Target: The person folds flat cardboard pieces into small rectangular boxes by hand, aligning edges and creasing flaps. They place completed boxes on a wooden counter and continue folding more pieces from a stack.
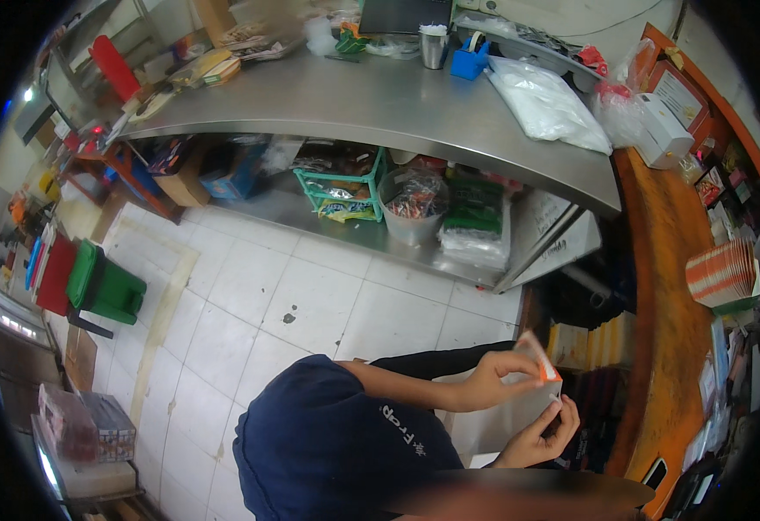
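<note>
My left hand [506, 379] reaches out over my lap, thumb and fingers pinched on a small folded paper piece [546, 372], white with orange edging. Its upper part is a blurred, pale flap. Just below it, my right hand [543, 434] has thumb and fingertips drawn together at the lower corner of the paper. A small whitish bit shows at those fingertips, too small to name. Part of the right palm is hidden from view.
An orange-brown wooden counter [662, 321] runs along my right, bearing a fanned stack of orange-and-white papers [723, 273] and a phone [655, 471]. Ahead stands a steel table [345, 95] with a blue tape dispenser [470, 59]. A green bin [106, 282] is at left.
</note>
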